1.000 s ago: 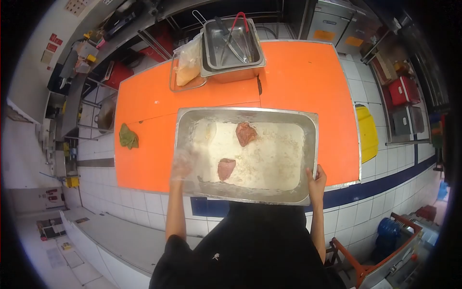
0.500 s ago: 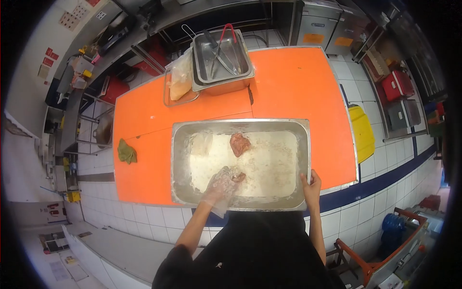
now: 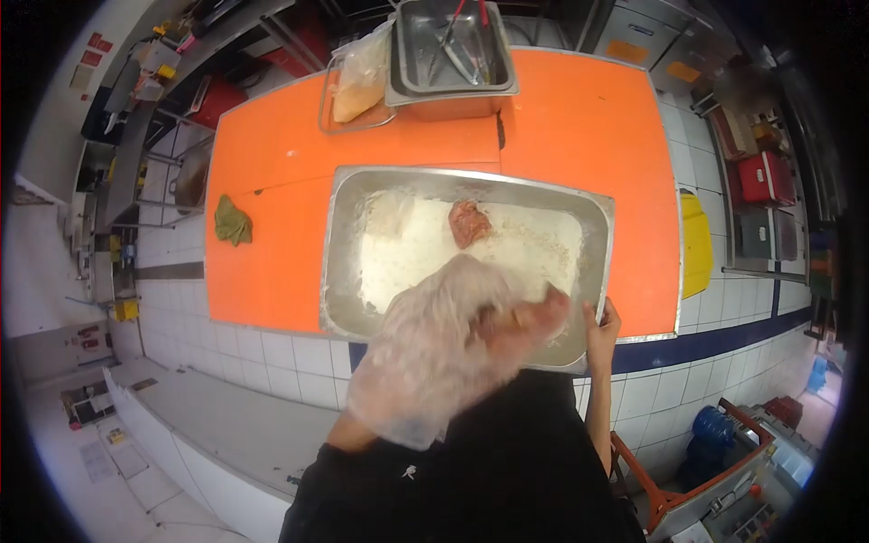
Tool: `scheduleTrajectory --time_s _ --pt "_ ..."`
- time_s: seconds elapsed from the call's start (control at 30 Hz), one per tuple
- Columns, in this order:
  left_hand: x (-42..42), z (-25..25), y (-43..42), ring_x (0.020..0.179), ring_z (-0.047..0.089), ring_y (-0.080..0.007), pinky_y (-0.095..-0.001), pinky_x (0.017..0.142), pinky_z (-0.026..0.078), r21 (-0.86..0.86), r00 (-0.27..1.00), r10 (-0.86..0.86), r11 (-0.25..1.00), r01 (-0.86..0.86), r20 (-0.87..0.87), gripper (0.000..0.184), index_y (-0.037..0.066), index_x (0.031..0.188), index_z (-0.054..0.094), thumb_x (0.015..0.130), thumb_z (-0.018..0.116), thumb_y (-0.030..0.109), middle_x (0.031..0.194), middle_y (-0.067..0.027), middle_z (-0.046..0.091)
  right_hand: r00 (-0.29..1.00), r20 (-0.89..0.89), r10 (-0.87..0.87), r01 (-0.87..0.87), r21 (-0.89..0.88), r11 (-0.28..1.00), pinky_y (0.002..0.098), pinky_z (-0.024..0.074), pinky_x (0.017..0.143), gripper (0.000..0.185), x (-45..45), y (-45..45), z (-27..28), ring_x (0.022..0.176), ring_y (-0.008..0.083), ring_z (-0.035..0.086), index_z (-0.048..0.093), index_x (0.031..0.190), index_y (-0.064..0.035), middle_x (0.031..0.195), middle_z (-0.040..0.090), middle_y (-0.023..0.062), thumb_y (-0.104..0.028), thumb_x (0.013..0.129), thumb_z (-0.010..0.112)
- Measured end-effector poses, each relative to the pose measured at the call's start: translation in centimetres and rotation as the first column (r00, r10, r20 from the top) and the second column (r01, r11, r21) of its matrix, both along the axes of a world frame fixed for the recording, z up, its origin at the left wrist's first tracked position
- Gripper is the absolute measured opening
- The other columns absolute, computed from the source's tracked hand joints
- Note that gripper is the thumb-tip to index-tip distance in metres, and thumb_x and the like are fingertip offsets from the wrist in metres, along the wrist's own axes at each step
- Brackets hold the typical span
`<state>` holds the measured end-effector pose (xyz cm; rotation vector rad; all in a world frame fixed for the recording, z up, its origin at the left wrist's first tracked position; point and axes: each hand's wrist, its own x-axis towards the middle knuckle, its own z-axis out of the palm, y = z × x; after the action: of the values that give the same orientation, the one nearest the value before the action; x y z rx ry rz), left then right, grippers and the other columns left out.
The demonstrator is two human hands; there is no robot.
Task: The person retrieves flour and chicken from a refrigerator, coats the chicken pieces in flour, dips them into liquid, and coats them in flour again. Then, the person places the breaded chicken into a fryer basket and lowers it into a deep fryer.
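Note:
A large metal pan with pale powder in it sits at the near edge of the orange table. My left hand, in a clear plastic glove, is raised above the pan's near side, close to the camera and blurred. Its fingers are closed on a reddish meat piece. Another meat piece lies on the powder near the pan's far side. My bare right hand grips the pan's right rim near its front corner.
On the orange table lie a green cloth at left and a plastic bag in a wire basket at the back. Beside it stand stacked metal pans holding red-handled tongs. A yellow object is right of the table.
My left hand came from the pan's left side down to the nearer meat piece, took hold of it and lifted it toward the camera. My right hand has stayed at the rim.

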<state>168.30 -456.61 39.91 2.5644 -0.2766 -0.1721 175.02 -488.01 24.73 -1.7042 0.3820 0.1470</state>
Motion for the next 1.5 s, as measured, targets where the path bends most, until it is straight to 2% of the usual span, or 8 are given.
scheduleTrajectory --time_s 0.43,0.53,0.6,0.83,0.93,1.0,1.23,1.5 --pt "13.9 -31.8 8.1 0.088 0.061 -0.0274 -0.0411 0.084 0.047 0.135 0.91 0.198 0.956 -0.262 0.364 0.021 0.01 0.1 0.068 0.088 0.054 0.02 0.086 -0.012 0.065 0.979 0.201 -0.026 0.075 -0.242 0.967 0.0289 0.0312 0.053 0.017 0.1 -0.7 -2.2 0.059 0.0094 0.035 0.061 0.085 0.0018 0.062 0.045 0.0012 -0.014 0.087 0.067" --pt "18.3 -28.9 2.7 0.084 0.06 -0.0263 -0.0387 0.079 0.047 0.414 0.941 -0.165 0.91 0.029 0.296 0.021 0.009 0.1 0.068 0.089 0.053 0.019 0.079 -0.0101 0.063 0.98 0.199 -0.011 0.073 -0.306 0.949 0.0301 0.034 0.054 0.018 0.2 -0.5 -1.8 0.058 0.0111 0.039 0.063 0.088 0.0021 0.064 0.051 0.0051 -0.015 0.087 0.067" --pt "20.0 -24.8 -2.3 0.085 0.062 -0.0254 -0.0381 0.08 0.049 -0.144 0.965 0.145 0.973 -0.179 -0.218 0.027 0.005 0.099 0.068 0.085 0.061 0.027 0.09 -0.0082 0.066 0.999 0.05 0.021 -0.005 -0.301 0.954 0.0298 0.0465 0.08 0.021 0.0 -0.6 -1.1 0.087 0.0147 0.061 0.065 0.103 0.005 0.093 0.069 0.0122 -0.011 0.09 0.064" --pt "17.3 -20.4 -8.6 0.083 0.062 -0.0223 -0.0346 0.076 0.05 -0.437 0.981 -0.196 0.882 0.176 -0.002 0.025 0.003 0.094 0.066 0.085 0.061 0.027 0.086 -0.0068 0.065 0.973 0.221 -0.062 0.128 -0.298 0.946 0.032 0.0346 0.052 0.02 0.0 -0.6 -2.6 0.053 0.0138 0.038 0.065 0.09 0.0013 0.058 0.048 0.007 -0.018 0.087 0.068" --pt "18.4 -24.4 -6.7 0.09 0.062 -0.0315 -0.0415 0.082 0.049 0.83 0.729 -0.562 0.558 -0.016 0.392 0.039 0.001 0.101 0.065 0.087 0.062 0.036 0.093 -0.0136 0.066 0.98 0.185 -0.068 0.118 -0.273 0.955 0.0335 0.0334 0.051 0.021 -0.6 -0.7 -3.6 0.052 0.015 0.037 0.063 0.087 0.0015 0.056 0.043 0.0087 -0.019 0.088 0.068" --pt "21.1 -21.3 -7.3 0.095 0.061 -0.0399 -0.0476 0.085 0.047 -0.025 0.998 0.049 0.998 -0.05 -0.048 0.054 -0.004 0.108 0.062 0.086 0.061 0.045 0.101 -0.0217 0.065 0.974 0.217 -0.068 0.134 -0.309 0.942 0.0348 0.0328 0.05 0.023 -0.3 -0.7 -2.9 0.051 0.0172 0.036 0.062 0.086 0.0023 0.056 0.04 0.0105 -0.02 0.087 0.068" --pt "18.9 -21.0 -17.5 0.098 0.059 -0.0425 -0.0492 0.088 0.045 -0.162 0.941 0.318 0.941 -0.298 0.115 0.061 -0.007 0.108 0.06 0.086 0.059 0.049 0.106 -0.0294 0.061 0.993 0.118 0.001 0.048 -0.415 0.908 0.0383 0.0382 0.054 0.029 0.2 -0.9 -0.6 0.053 0.0286 0.043 0.062 0.094 0.0039 0.061 0.049 0.0177 -0.024 0.087 0.07" --pt "18.8 -16.6 -14.9 0.098 0.061 -0.0327 -0.0439 0.087 0.046 -0.018 0.657 -0.741 0.665 0.746 -0.136 0.043 0.005 0.105 0.064 0.089 0.051 0.043 0.096 -0.0211 0.064 0.994 0.104 -0.014 0.046 -0.315 0.948 0.0387 0.0451 0.061 0.031 -0.1 -0.9 -1.1 0.061 0.0301 0.056 0.064 0.104 0.0031 0.072 0.061 0.0211 -0.023 0.087 0.068"
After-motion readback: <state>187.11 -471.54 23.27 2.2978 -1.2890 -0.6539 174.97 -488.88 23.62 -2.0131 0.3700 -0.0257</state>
